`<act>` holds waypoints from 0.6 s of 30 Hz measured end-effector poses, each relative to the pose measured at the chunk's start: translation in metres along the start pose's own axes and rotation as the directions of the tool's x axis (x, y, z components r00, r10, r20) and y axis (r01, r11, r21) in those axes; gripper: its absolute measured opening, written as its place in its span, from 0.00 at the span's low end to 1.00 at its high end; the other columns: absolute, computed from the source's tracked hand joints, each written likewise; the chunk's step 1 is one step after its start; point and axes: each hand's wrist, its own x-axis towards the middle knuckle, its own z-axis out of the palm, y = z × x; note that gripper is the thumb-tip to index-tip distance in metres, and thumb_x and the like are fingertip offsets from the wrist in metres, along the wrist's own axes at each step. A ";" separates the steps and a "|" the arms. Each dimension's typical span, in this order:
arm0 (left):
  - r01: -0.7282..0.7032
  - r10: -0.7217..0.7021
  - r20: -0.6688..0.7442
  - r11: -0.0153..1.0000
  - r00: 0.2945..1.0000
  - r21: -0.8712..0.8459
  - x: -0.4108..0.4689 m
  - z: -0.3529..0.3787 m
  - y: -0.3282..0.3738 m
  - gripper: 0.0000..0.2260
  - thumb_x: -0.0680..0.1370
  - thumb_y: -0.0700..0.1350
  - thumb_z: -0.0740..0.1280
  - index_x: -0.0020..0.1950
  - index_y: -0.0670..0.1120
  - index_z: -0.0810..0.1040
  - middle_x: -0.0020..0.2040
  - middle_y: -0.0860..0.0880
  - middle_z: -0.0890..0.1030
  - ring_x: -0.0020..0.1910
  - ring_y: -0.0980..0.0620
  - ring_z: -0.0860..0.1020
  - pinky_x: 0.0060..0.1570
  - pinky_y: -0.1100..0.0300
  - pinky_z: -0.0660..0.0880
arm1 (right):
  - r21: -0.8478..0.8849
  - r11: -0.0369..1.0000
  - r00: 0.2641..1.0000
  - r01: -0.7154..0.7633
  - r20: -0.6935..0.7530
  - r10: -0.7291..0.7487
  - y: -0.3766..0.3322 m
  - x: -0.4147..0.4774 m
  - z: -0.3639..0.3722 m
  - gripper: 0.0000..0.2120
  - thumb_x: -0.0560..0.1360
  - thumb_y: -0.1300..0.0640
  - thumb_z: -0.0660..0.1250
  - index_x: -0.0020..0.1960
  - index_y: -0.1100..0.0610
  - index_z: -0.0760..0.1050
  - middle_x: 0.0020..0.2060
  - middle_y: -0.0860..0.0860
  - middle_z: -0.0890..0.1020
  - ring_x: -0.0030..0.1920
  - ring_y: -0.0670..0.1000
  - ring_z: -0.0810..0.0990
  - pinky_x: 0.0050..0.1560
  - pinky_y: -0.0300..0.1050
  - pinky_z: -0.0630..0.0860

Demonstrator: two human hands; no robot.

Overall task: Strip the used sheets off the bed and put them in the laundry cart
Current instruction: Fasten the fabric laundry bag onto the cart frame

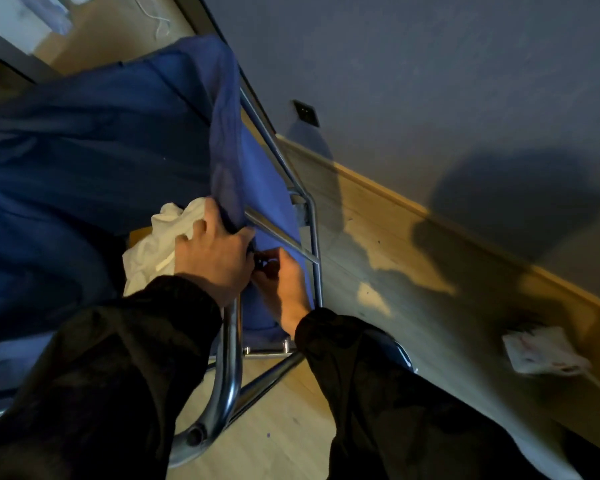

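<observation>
- Laundry cart (pixel 231 341) stands nr wall (pixel 430 81), blue bag (pixel 101 150) slack on frame.
- White sheet (pixel 160 244) lies bunched inside cart.
- 2 hands at rim: left hand (pixel 215 258) grips bag edge, right hand (pixel 284 282) pinches small dark fastener (pixel 262 263); a slip could drop bag, spilling sheet.

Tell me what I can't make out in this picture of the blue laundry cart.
All in the head view:
- The small dark piece pinched in the grip of the right hand: mostly covered by both hands.
- How much white sheet lies in the blue bag: the left hand and its sleeve cover it.
- The white thing on the floor: too blurred to name.
</observation>
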 end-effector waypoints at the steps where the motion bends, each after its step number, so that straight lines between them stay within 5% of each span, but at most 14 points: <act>1: -0.007 0.006 0.012 0.999 1.000 0.044 0.002 0.000 0.002 0.15 0.79 0.55 0.57 0.66 0.58 0.69 0.75 0.38 0.47 0.70 0.37 0.60 0.63 0.42 0.65 | -0.023 1.000 0.999 0.008 -0.044 -0.009 -0.005 -0.003 -0.002 0.08 0.76 0.66 0.62 0.42 0.57 0.74 0.39 0.57 0.77 0.36 0.49 0.78 0.38 0.42 0.76; 3: -0.032 0.026 0.045 0.991 0.999 0.126 0.007 0.001 0.005 0.15 0.80 0.57 0.56 0.66 0.59 0.70 0.76 0.37 0.41 0.73 0.37 0.53 0.67 0.40 0.60 | -0.008 1.000 1.000 0.020 0.009 -0.020 -0.008 -0.003 -0.003 0.09 0.73 0.63 0.68 0.45 0.50 0.71 0.39 0.49 0.77 0.40 0.47 0.75 0.45 0.43 0.75; 6: -0.057 0.047 0.055 0.980 0.997 0.189 0.011 0.004 0.006 0.18 0.78 0.63 0.54 0.65 0.60 0.70 0.75 0.37 0.37 0.75 0.37 0.47 0.70 0.37 0.53 | -0.050 0.999 1.000 0.016 0.000 -0.016 -0.012 -0.002 -0.006 0.16 0.74 0.60 0.70 0.40 0.42 0.67 0.36 0.40 0.73 0.36 0.38 0.71 0.41 0.32 0.70; 11: -0.060 0.051 0.047 0.977 0.998 0.206 0.009 0.005 0.010 0.16 0.80 0.61 0.52 0.61 0.59 0.72 0.74 0.34 0.33 0.75 0.36 0.40 0.71 0.35 0.49 | 0.330 0.923 0.979 -0.197 0.114 0.168 -0.022 -0.007 -0.010 0.19 0.77 0.62 0.60 0.28 0.57 0.76 0.27 0.52 0.76 0.29 0.48 0.77 0.38 0.46 0.75; 18: -0.269 0.290 -0.012 0.902 0.957 0.339 0.012 0.000 0.013 0.16 0.80 0.54 0.49 0.55 0.55 0.76 0.77 0.38 0.38 0.75 0.36 0.37 0.68 0.31 0.40 | 0.501 0.825 0.963 -0.261 0.076 0.259 -0.022 -0.007 -0.013 0.14 0.79 0.55 0.59 0.45 0.61 0.79 0.38 0.58 0.81 0.41 0.55 0.80 0.38 0.46 0.77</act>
